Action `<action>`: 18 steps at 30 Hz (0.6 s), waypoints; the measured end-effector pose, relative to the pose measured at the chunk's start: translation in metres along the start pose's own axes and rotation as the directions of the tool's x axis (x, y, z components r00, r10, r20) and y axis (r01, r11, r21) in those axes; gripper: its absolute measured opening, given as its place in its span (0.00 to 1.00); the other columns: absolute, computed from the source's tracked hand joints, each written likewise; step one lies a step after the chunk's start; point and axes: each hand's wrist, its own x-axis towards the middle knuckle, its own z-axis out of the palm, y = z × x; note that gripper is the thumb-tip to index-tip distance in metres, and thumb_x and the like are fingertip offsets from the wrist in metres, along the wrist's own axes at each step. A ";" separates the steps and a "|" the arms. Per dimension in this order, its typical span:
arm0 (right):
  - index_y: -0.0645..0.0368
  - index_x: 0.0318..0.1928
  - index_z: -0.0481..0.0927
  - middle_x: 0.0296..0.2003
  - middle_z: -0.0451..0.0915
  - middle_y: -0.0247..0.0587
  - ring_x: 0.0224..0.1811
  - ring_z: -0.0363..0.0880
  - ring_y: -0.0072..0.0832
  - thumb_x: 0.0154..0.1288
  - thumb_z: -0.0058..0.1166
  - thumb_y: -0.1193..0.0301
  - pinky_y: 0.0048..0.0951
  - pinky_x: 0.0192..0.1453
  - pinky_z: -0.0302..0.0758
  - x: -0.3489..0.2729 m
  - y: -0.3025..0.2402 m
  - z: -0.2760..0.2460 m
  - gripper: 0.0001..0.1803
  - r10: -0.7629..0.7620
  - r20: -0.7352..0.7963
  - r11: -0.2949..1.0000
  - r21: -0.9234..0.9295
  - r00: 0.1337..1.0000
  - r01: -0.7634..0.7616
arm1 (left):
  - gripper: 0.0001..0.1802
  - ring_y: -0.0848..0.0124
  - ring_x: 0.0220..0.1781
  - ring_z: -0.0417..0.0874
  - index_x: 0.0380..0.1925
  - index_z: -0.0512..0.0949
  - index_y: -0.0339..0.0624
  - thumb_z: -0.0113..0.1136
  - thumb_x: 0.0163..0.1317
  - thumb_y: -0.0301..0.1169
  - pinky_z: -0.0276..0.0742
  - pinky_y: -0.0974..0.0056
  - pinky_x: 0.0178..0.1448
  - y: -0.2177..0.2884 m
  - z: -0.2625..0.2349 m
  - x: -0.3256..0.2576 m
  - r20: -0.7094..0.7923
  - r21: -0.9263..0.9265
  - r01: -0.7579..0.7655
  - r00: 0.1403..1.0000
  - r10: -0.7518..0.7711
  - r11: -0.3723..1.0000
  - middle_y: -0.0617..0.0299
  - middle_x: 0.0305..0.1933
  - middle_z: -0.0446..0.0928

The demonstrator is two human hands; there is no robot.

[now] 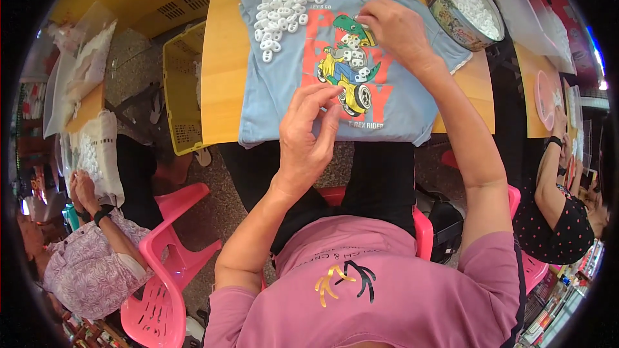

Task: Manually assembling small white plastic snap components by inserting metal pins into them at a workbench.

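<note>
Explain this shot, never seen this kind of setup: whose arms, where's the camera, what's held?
No machine here: these are a person's bare hands, seen from a wide fisheye camera on their head, looking down, so edges bend. On the table lies a blue printed cloth with small white pieces heaped and scattered on it. A round tin at right holds more. The right hand is at the print's top, the left hand nearer its bottom; whether either pinches a piece isn't clear.

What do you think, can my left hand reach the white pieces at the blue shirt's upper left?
Probably yes: only the blue shirt seems to lie between the left hand and the white pieces; the right hand is farther right.
</note>
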 end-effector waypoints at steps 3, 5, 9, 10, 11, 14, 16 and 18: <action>0.57 0.37 0.83 0.28 0.81 0.40 0.31 0.81 0.34 0.63 0.59 0.64 0.33 0.36 0.75 -0.007 0.002 -0.010 0.10 0.122 -0.006 0.960 0.254 0.992 -0.117 | 0.14 0.68 0.38 0.79 0.47 0.77 0.35 0.57 0.61 0.17 0.76 0.67 0.39 -0.003 -0.004 0.001 0.000 0.008 -0.005 1.000 0.005 1.000 0.53 0.44 0.76; 0.60 0.37 0.83 0.24 0.80 0.33 0.26 0.76 0.20 0.66 0.59 0.63 0.25 0.31 0.70 -0.016 -0.002 -0.019 0.12 0.280 0.122 0.813 0.497 0.952 -0.303 | 0.12 0.70 0.37 0.79 0.46 0.78 0.35 0.57 0.62 0.18 0.76 0.68 0.39 -0.004 -0.005 0.004 -0.027 0.012 -0.015 1.000 0.015 1.000 0.55 0.40 0.78; 0.61 0.36 0.82 0.25 0.78 0.27 0.25 0.69 0.12 0.68 0.58 0.60 0.17 0.27 0.65 -0.039 -0.019 -0.033 0.15 0.342 0.261 0.594 0.685 0.903 -0.422 | 0.09 0.74 0.32 0.80 0.44 0.79 0.34 0.58 0.63 0.20 0.75 0.70 0.37 0.001 0.003 0.011 -0.010 -0.104 0.090 0.996 -0.092 0.991 0.57 0.36 0.78; 0.60 0.36 0.82 0.25 0.78 0.26 0.24 0.68 0.11 0.68 0.58 0.59 0.15 0.26 0.63 -0.043 -0.029 -0.037 0.15 0.363 0.335 0.404 0.784 0.869 -0.471 | 0.09 0.74 0.32 0.80 0.44 0.79 0.34 0.58 0.63 0.20 0.75 0.70 0.37 0.003 0.007 0.014 -0.006 -0.102 0.094 0.995 -0.095 0.990 0.57 0.36 0.78; 0.59 0.35 0.81 0.25 0.78 0.26 0.22 0.66 0.10 0.68 0.58 0.58 0.14 0.25 0.61 -0.047 -0.037 -0.040 0.15 0.367 0.410 0.194 0.844 0.835 -0.500 | 0.09 0.74 0.31 0.79 0.44 0.78 0.34 0.58 0.63 0.20 0.76 0.70 0.36 0.005 0.012 0.016 0.005 -0.155 0.125 0.992 -0.126 0.980 0.58 0.35 0.78; 0.57 0.33 0.80 0.24 0.77 0.26 0.21 0.64 0.09 0.67 0.59 0.58 0.12 0.25 0.60 -0.057 -0.048 -0.045 0.15 0.362 0.486 0.012 0.851 0.795 -0.526 | 0.09 0.74 0.29 0.80 0.43 0.78 0.33 0.59 0.63 0.20 0.76 0.69 0.35 0.005 0.029 0.024 -0.002 -0.225 0.134 0.990 -0.138 0.965 0.59 0.34 0.78; 0.56 0.31 0.79 0.23 0.75 0.25 0.21 0.64 0.10 0.67 0.60 0.58 0.13 0.25 0.60 -0.062 -0.055 -0.047 0.15 0.356 0.486 -0.061 0.865 0.799 -0.499 | 0.09 0.74 0.29 0.80 0.43 0.78 0.33 0.60 0.62 0.20 0.76 0.69 0.34 0.005 0.041 0.029 -0.021 -0.243 0.112 0.992 -0.120 0.964 0.59 0.33 0.79; 0.57 0.30 0.78 0.22 0.74 0.26 0.21 0.64 0.10 0.67 0.60 0.58 0.13 0.25 0.60 -0.066 -0.059 -0.050 0.15 0.377 0.475 -0.069 0.871 0.796 -0.487 | 0.07 0.74 0.30 0.82 0.40 0.77 0.32 0.60 0.61 0.20 0.77 0.68 0.33 0.007 0.049 0.035 -0.085 -0.204 0.037 0.995 -0.055 0.978 0.58 0.32 0.80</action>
